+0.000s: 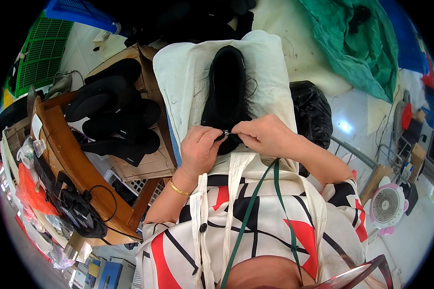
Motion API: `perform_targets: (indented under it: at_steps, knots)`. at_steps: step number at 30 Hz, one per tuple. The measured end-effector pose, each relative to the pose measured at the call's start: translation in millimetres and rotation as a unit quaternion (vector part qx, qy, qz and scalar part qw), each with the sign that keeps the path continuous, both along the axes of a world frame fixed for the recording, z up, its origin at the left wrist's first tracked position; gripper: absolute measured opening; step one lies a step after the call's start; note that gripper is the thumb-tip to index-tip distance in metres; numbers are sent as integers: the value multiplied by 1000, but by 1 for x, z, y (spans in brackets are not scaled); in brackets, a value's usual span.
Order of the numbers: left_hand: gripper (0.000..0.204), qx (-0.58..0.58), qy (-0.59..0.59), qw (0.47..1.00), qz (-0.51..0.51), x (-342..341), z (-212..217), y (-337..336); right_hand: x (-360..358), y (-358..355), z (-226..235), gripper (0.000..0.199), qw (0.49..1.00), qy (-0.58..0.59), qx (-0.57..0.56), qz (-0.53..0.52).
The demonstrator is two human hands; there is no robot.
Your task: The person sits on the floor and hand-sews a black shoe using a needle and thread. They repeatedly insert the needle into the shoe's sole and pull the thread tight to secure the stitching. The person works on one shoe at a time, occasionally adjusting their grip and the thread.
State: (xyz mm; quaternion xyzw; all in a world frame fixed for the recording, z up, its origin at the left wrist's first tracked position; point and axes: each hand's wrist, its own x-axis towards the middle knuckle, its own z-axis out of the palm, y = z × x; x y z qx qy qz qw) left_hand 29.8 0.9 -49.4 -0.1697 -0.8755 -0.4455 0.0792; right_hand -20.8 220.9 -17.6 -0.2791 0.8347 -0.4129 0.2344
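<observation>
A black, soft-looking shoe (pixel 227 89) lies on a white cloth (pixel 178 77) in front of me, its long opening facing up. My left hand (pixel 198 148) is closed in a pinch at the shoe's near end. Opposite it, my right hand (pixel 263 135) also pinches, thumb and forefinger pressed together. Between the fingertips of both hands shows a small shiny metal piece (pixel 225 132), too small to name. A thin dark strand (pixel 251 88) curls on the cloth beside the shoe's right side.
Several similar black shoes (pixel 115 108) are heaped at the left by a cardboard box (pixel 147 65) and a wooden table (pixel 70 159). A black plastic bag (pixel 309 113) stands close on the right. Farther right are a metal rail (pixel 354 151) and a pink-and-white fan (pixel 385 205).
</observation>
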Motion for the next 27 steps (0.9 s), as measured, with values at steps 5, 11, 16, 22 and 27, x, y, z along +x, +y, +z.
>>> perform_targets:
  at_steps: [5, 11, 16, 22, 27]
  knots:
    - [30, -3, 10, 1000, -4, 0, -1, -1, -1, 0, 1, 18, 1000, 7, -7, 1]
    - [32, -11, 16, 1000, -10, 1, -4, -2, -3, -3, 2, 16, 1000, 7, -3, 9]
    - [31, -8, 14, 1000, -4, 1, -2, -1, 12, -7, -9, 17, 999, 23, 42, 8]
    - [30, 11, 5, 1000, 22, 5, -3, 2, 24, -24, -21, 14, 992, 89, 86, 21]
    - [24, 3, -11, 999, 52, 8, 3, 1, 30, -25, -27, 13, 992, 113, 47, -26]
